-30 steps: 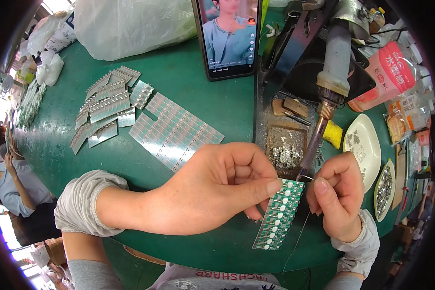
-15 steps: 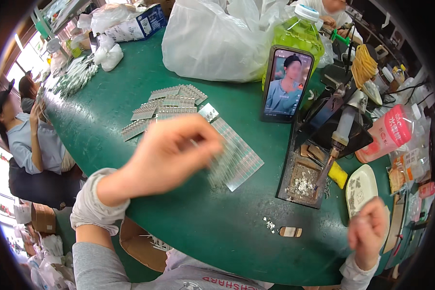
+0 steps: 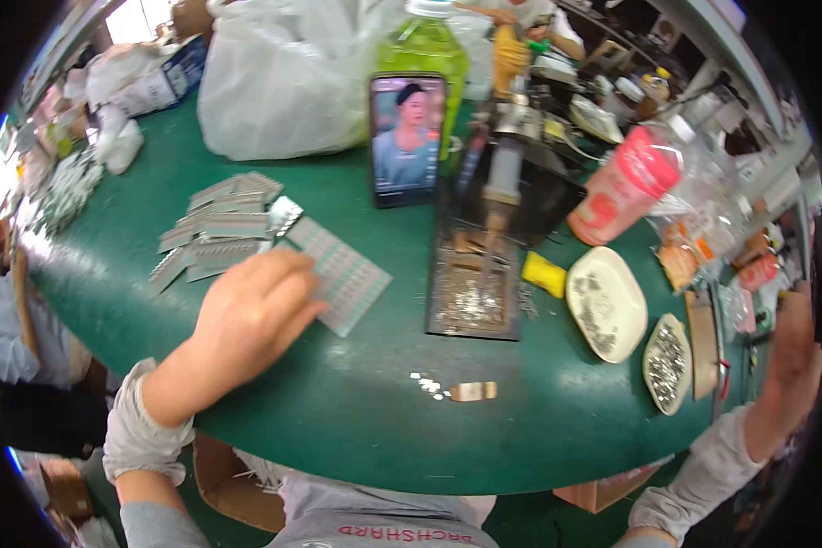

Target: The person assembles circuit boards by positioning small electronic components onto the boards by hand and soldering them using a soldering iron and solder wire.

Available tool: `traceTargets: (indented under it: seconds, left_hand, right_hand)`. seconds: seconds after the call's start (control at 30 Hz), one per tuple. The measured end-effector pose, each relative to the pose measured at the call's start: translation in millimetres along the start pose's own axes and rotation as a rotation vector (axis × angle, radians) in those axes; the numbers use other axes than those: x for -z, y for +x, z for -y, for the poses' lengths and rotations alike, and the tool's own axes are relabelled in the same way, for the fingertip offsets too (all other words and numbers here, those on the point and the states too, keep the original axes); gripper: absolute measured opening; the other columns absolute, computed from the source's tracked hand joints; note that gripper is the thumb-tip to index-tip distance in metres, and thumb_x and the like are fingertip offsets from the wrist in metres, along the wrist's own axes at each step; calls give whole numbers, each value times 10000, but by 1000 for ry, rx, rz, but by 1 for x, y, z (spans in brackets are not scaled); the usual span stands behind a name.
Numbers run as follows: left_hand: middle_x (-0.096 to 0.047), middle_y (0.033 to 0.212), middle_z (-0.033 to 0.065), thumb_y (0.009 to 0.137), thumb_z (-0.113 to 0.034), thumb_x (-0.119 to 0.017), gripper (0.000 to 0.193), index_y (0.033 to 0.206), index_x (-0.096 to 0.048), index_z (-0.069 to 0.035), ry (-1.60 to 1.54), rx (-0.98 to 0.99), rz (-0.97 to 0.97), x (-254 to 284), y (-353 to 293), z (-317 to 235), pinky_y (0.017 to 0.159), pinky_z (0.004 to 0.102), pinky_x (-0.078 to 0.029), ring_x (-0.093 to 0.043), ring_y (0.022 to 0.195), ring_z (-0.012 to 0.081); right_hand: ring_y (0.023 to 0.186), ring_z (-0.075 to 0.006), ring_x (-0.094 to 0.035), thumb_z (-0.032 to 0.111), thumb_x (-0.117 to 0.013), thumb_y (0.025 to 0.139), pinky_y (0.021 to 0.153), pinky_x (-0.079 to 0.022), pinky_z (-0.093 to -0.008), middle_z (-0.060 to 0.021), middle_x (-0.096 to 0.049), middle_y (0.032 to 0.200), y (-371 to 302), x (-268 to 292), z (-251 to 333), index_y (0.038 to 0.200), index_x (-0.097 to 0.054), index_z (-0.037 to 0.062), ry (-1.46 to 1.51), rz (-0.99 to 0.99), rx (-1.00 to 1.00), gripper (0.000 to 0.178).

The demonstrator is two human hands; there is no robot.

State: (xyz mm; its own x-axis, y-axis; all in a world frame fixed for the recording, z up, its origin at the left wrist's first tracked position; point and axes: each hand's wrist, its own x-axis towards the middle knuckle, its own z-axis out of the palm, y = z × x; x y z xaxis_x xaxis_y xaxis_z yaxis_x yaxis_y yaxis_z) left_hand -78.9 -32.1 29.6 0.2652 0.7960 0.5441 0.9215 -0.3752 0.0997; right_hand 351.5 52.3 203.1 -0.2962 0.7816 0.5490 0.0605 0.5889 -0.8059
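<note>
My left hand (image 3: 258,310) is over the table, between a pile of grey comb-edged strips (image 3: 233,219) and a flat panel (image 3: 345,279) with pale and pinkish rows. Its fingers are curled together by the panel's left edge; anything inside them is hidden. A small silvery piece (image 3: 285,212) lies by the panel's upper corner. At the far right rim, my right hand (image 3: 795,342) is smeared by motion, its fingers unclear. Closest to it are a leaf-shaped dish (image 3: 650,356) of small metal parts and a cream dish (image 3: 627,283) with grey bits.
A soldering iron (image 3: 504,173) rests in a black stand above a tray (image 3: 437,306) of silvery scraps. Beside it are a yellow sponge (image 3: 544,274), a propped phone (image 3: 406,183), a green bottle (image 3: 420,50) and a pink bottle (image 3: 626,178). A white bag (image 3: 283,87) stands behind.
The view has swung right, so the table's things appear farther left. My left hand has drawn back from over the panel to its left edge. My right hand has gone outward past the dishes.
</note>
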Motion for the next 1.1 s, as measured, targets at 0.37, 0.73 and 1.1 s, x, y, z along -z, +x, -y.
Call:
traceTargets:
  seconds: [0.37, 0.73, 1.1]
  left_hand:
    - [-611, 919, 122, 685, -117, -612, 175, 825, -579, -18, -222, -393, 65, -26, 3, -87, 882, 403, -496, -612, 876, 231]
    - [-617, 876, 129, 677, -103, -607, 187, 829, -583, 4, -365, -520, -78, -58, 5, -105, 798, 336, -534, -628, 820, 240]
    - [-620, 845, 90, 703, -77, -617, 159, 845, -597, -9, -456, -467, -104, -58, 3, -93, 682, 268, -560, -637, 752, 190]
  right_hand:
    - [541, -218, -536, 76, -731, 702, 527, -413, -342, -85, -559, 613, -36, -27, -111, 910, -632, 8, -1047, 502, -419, 240]
    - [774, -297, -592, 119, -727, 705, 704, -470, -387, -140, -584, 839, -22, -46, -154, 1161, -535, 31, -840, 745, -312, 503]
    - [670, -294, -595, 186, -683, 756, 610, -464, -389, -140, -573, 737, -2, -63, -171, 1197, -454, 23, -848, 717, -278, 522]
